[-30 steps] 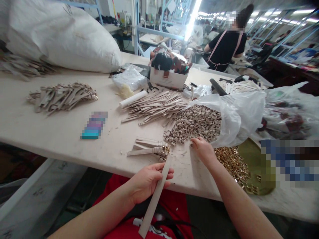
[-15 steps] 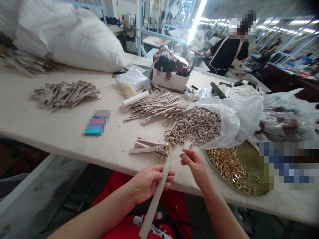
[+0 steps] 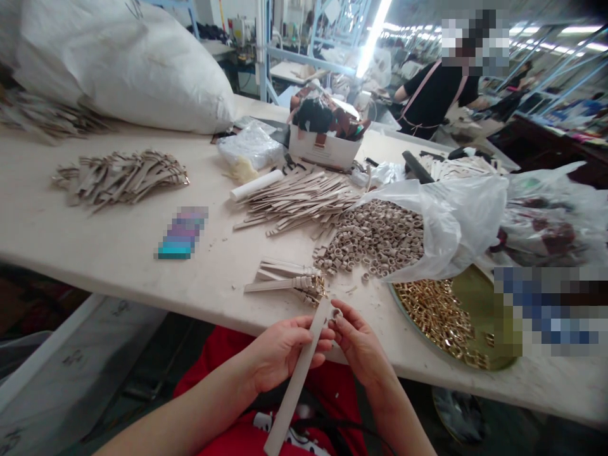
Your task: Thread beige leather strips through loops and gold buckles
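A pale beige strap slants across my lap, its upper end near the table edge. My left hand grips it between thumb and fingers, close to that upper end. My right hand pinches a small beige loop right beside the strap's tip. Just beyond both hands, a small bundle of straps with gold buckles lies on the table. A heap of similar beige loops spreads behind my right hand.
A green tray of gold buckles sits at the right, by a clear plastic bag. Loose straps lie mid-table, finished-looking ones further left. Behind stand a white box and a big white sack. A person works beyond.
My right hand has moved left and toward me, bringing the loop beside the strap's upper end. My left hand and the strap have hardly moved.
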Demonstrator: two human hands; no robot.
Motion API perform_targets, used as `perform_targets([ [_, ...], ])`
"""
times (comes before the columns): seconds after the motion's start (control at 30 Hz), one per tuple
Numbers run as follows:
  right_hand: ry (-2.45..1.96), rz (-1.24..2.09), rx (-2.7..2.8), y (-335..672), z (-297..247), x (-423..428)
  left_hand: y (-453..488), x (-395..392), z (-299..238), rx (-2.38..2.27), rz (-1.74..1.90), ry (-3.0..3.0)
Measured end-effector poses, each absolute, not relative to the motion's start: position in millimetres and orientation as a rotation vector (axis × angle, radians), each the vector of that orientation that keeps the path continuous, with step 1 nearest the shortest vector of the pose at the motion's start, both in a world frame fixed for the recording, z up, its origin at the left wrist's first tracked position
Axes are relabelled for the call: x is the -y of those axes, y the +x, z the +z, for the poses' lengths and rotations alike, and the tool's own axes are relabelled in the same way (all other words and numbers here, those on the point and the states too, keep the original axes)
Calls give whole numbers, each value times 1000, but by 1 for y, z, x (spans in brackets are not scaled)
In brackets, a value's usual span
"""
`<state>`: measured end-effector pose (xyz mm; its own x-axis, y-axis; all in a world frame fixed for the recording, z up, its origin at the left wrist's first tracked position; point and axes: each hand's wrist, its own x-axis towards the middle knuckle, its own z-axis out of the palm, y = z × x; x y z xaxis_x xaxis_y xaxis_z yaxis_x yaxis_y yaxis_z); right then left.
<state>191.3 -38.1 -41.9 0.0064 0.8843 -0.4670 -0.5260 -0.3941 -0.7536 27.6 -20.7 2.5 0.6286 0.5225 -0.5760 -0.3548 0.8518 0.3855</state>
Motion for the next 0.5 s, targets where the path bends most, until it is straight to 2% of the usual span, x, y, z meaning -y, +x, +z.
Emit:
perform_targets([
  [0.5, -1147, 1554, 431, 193, -54, 32, 33, 8, -2, -740, 459, 243],
])
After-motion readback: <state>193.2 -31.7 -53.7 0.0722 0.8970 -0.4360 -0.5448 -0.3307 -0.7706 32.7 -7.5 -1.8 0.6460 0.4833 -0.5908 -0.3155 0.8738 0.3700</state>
